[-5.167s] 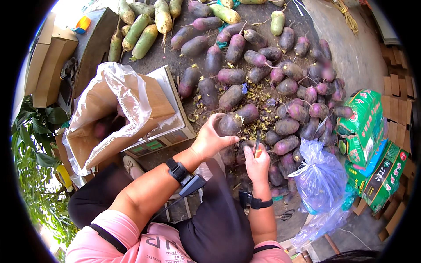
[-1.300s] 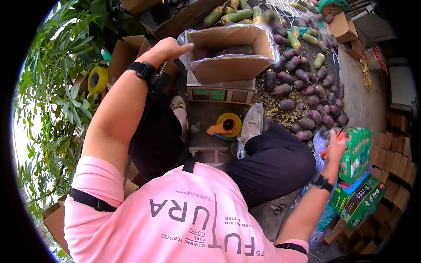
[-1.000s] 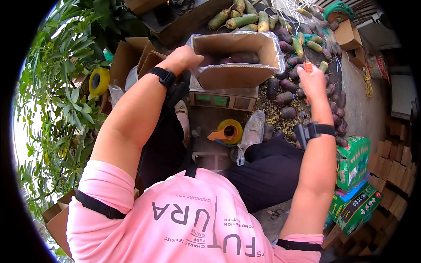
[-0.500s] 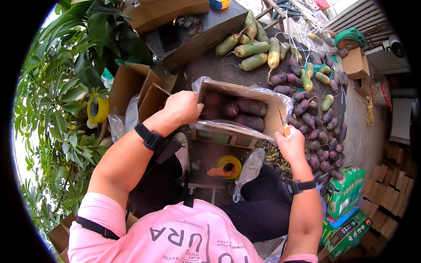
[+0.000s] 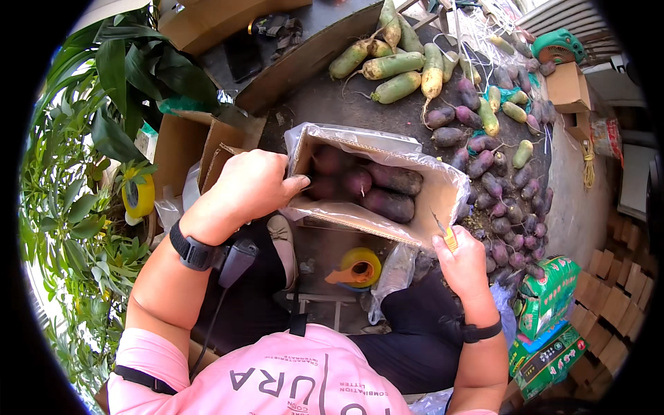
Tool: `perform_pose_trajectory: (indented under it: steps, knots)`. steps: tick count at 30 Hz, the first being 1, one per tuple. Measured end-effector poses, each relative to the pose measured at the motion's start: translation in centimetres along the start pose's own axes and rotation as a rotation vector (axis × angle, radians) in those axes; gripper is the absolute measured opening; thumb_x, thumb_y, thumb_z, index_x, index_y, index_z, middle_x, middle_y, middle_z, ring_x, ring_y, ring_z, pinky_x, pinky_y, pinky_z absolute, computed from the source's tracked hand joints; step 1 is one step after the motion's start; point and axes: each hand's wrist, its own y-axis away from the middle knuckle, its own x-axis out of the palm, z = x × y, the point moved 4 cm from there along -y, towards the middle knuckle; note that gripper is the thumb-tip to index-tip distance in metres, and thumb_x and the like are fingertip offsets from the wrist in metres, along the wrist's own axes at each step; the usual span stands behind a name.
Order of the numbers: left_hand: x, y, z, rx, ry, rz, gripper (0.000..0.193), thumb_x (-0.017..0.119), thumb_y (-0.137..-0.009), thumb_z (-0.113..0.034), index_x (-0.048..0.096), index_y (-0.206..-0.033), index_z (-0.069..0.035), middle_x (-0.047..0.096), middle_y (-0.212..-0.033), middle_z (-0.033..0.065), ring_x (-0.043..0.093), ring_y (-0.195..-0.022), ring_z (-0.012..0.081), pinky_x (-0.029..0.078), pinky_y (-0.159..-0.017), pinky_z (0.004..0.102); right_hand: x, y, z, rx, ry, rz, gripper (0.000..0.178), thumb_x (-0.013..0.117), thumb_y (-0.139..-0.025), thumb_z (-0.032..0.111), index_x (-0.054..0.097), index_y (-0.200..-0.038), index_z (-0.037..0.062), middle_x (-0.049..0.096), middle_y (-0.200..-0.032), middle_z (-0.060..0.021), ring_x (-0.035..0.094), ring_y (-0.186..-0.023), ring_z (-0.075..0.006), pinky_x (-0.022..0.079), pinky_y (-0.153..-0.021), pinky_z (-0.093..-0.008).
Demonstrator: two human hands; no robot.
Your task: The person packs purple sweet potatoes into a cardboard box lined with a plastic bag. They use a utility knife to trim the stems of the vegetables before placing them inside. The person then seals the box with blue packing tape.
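Note:
A cardboard box [image 5: 366,225] lined with clear plastic lies between my hands, its opening facing up. Several dark purple radishes [image 5: 391,204] fill its left and middle part; bare cardboard shows at the right end. My left hand [image 5: 245,183] is closed on the box's left edge, thumb along the rim. In my right hand [image 5: 462,259], at the near right corner, is a small knife [image 5: 449,237] with a yellow-orange handle, its thin blade pointing up beside the box wall. Whether those fingers also grip the cardboard is hidden. A pale metal plate [image 5: 387,142] shows behind the box.
Many purple radishes [image 5: 512,225] and green radishes [image 5: 394,66] cover the ground behind and right. A tape roll [image 5: 360,268] lies between my legs. Open cartons [image 5: 181,149] and leafy plants [image 5: 76,207] stand left. Green packages [image 5: 546,297] are stacked at right.
The box has come toward me and now covers the scale's display that showed under its near side. My left hand has shifted left and down with its edge; my right hand has lowered slightly.

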Motion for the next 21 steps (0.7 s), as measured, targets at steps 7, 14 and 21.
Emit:
perform_pose_trajectory:
  steps: [7, 14, 21]
  knots:
    - [-2.6, 2.0, -0.9, 0.121, 0.071, -0.355, 0.032, 0.067, -0.087, -0.034, 0.066, -0.084, -0.002, 0.067, -0.083, 0.0193, 0.065, -0.08, 0.0409, 0.053, -0.072, 0.0484, -3.2, 1.1, -1.5, -0.008, -0.037, -0.187, 0.031, 0.071, -0.088, 0.023, 0.065, -0.107, 0.0001, 0.069, -0.086, -0.0209, 0.069, -0.078, -0.0361, 0.054, -0.072, -0.0405]
    - [-2.5, 4.0, -4.6, 0.416, 0.269, -0.5, 0.023, 0.07, -0.085, -0.014, 0.056, -0.078, 0.004, 0.055, -0.068, 0.0192, 0.055, -0.06, 0.03, 0.044, -0.058, 0.0379, -12.1, 5.3, -6.0, 0.144, -0.211, -0.645, 0.019, 0.071, -0.087, 0.018, 0.063, -0.087, 0.0012, 0.059, -0.066, -0.0044, 0.051, -0.059, -0.0115, 0.046, -0.059, -0.0321]
    - [0.3, 8.0, -10.9, 0.646, 0.279, -0.243, 0.016, 0.07, -0.082, -0.006, 0.058, -0.076, 0.003, 0.056, -0.068, 0.0156, 0.055, -0.061, 0.0267, 0.044, -0.059, 0.0362, -10.3, 16.4, -21.0, 0.45, -0.174, -0.829, 0.031, 0.075, -0.079, 0.025, 0.055, -0.073, 0.0021, 0.057, -0.064, -0.0039, 0.05, -0.059, -0.0143, 0.046, -0.059, -0.0364]
